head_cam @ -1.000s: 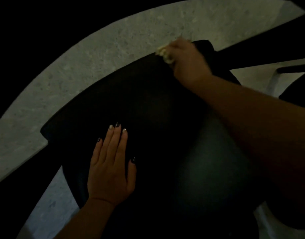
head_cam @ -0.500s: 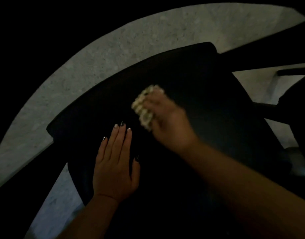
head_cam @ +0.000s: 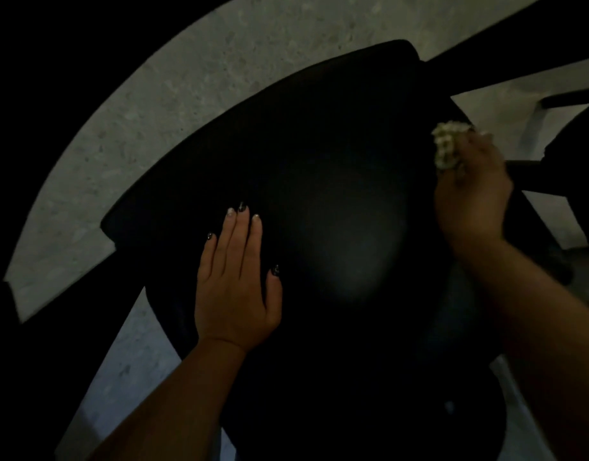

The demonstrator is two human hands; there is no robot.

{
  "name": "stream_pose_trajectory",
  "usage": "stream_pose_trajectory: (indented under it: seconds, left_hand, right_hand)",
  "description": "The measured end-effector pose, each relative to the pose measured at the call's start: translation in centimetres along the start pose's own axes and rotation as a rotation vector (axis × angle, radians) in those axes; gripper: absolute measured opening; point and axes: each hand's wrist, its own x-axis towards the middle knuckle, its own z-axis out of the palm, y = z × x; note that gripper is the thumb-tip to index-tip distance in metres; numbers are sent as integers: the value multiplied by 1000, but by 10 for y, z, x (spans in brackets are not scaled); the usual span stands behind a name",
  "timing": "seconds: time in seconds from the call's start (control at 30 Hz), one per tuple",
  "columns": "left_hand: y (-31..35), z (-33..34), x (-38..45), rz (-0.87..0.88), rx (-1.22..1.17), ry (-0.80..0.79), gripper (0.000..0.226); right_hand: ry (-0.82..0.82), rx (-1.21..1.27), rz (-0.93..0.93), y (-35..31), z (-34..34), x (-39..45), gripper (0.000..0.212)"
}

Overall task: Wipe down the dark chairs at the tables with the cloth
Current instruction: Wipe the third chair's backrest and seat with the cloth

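Note:
A dark chair (head_cam: 336, 201) fills the middle of the dim view, its black seat below me. My left hand (head_cam: 234, 284) lies flat on the seat's left part, fingers together and stretched forward, holding nothing. My right hand (head_cam: 471, 197) is at the seat's right edge, closed around a bunched pale cloth (head_cam: 447, 148) that sticks out above the fingers and touches the chair's rim.
Pale speckled floor (head_cam: 193, 88) curves around behind the chair. Dark bars of other furniture (head_cam: 532, 51) cross the upper right, and another dark chair part (head_cam: 576, 154) stands at the far right. The left side is in black shadow.
My right hand swept the cloth from the far edge to the seat's middle near the left hand, then out to the right edge. The left hand stayed flat in place.

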Motion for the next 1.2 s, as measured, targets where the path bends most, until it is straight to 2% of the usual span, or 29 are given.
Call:
stream_pose_trajectory:
  seconds: [0.07,0.13,0.2,0.23,0.3,0.37,0.5,0.53,0.6,0.63,0.73,0.77,0.83,0.9,1.0,1.07,1.13,1.2]
  left_hand:
    - [0,0,0,2,0,-8,68]
    - [-1,-1,1,4,1,-18,68]
    - [-1,-1,1,5,-2,-26,68]
    - [-2,-1,1,2,-6,-25,68]
    - [-1,-1,1,-1,-6,-14,69]
    - [0,-1,0,-6,-9,-7,70]
    - [0,-2,-1,-7,-19,-8,69]
    - [1,-3,-1,-7,-19,-12,69]
    - [3,-5,-1,-9,-22,-30,68]
    - [4,-7,-1,-10,-21,-40,68]
    - [8,-15,0,-21,-30,-78,69]
    - [10,-18,1,-24,-45,-92,68]
    - [15,-23,2,-45,-96,-110,67]
    - [21,-28,6,-78,-146,-111,66]
    - [35,-30,20,-62,-153,-107,71]
    - [47,-29,34,-6,-129,-107,71]
    - [60,-26,49,45,-114,-108,69]
    - [72,-21,62,97,-84,-121,68]
  right_hand:
    - [-37,33,-140,-38,22,-47,43]
    - [-195,92,-415,-73,39,-104,47]
    - [-349,134,-666,-80,45,-142,44]
    - [-416,144,-744,-75,43,-139,41]
    - [-433,142,-803,-56,30,-105,34]
    - [-331,129,-683,-28,11,-66,29]
    - [-49,-17,-83,29,-22,-14,49]
    - [-16,-41,-36,30,-19,-17,50]
    - [-15,-31,-78,2,-4,-45,44]
    - [-24,-10,-186,-16,5,-69,42]
    - [-262,106,-592,-50,24,-146,38]
    - [-380,138,-661,-47,20,-154,38]
    - [-429,155,-693,-23,10,-131,38]
    - [-366,102,-525,7,-8,-95,39]
    - [-163,18,-132,64,-36,-54,48]
    - [-63,-2,112,79,-41,-49,52]
    - [32,19,147,62,-32,-56,52]
    - [22,70,18,33,-15,-78,52]
